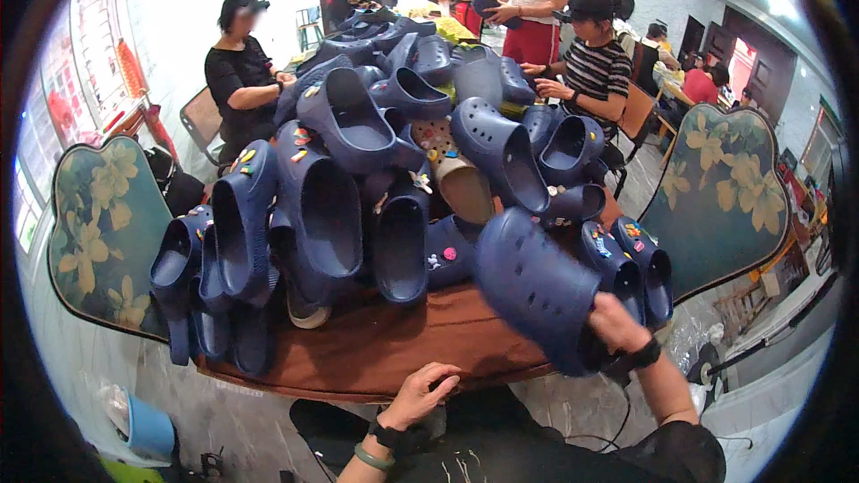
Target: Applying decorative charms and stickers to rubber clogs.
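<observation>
My right hand (617, 326) grips a navy clog (537, 282) by its open heel end, the holed toe tilted up and left over the table's front edge. No charms show on this clog. My left hand (424, 394) is curled closed at the table edge, close to my body; whatever its fingers hold, if anything, cannot be made out. In front of me rises a heap of navy clogs, many with colourful charms on top, such as a large clog (327, 206) in the middle. A beige clog (461, 183) lies among them.
The heap covers most of the brown-clothed table (394, 349). Flowered boards flank it at left (103, 237) and right (720, 183). Two seated people (242, 80) (595, 63) work across the heap, and others stand behind. A blue bin (148, 429) is at lower left.
</observation>
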`<state>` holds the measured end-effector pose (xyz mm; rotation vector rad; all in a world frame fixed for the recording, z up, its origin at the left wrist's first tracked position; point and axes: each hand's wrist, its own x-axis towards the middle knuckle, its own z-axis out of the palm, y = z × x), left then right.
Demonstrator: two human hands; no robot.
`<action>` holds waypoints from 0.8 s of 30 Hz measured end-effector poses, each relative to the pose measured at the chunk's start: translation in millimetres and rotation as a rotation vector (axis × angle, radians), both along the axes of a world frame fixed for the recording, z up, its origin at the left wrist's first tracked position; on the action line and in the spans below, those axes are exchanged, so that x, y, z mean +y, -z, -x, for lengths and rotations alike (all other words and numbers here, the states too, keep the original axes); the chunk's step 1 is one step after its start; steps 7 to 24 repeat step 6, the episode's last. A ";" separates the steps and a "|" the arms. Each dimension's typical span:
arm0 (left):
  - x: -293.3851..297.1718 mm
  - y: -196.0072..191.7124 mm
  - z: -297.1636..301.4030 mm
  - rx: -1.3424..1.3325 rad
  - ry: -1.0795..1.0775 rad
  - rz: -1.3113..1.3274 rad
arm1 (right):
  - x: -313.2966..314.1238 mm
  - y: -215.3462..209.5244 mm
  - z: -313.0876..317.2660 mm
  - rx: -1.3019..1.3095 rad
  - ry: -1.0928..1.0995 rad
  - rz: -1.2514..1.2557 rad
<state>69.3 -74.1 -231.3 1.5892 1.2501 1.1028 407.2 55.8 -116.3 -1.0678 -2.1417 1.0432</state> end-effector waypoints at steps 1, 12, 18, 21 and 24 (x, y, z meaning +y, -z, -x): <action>-2.9 -1.5 5.5 -0.066 -0.003 0.079 | 16.5 -16.4 5.7 0.054 -0.051 -0.029; -20.7 -14.2 56.4 -0.163 -0.246 0.131 | 103.5 -87.3 46.2 0.193 -0.004 0.271; -20.7 -14.2 56.4 -0.163 -0.246 0.131 | 103.5 -87.3 46.2 0.193 -0.004 0.271; -20.7 -14.2 56.4 -0.163 -0.246 0.131 | 103.5 -87.3 46.2 0.193 -0.004 0.271; -20.7 -14.2 56.4 -0.163 -0.246 0.131 | 103.5 -87.3 46.2 0.193 -0.004 0.271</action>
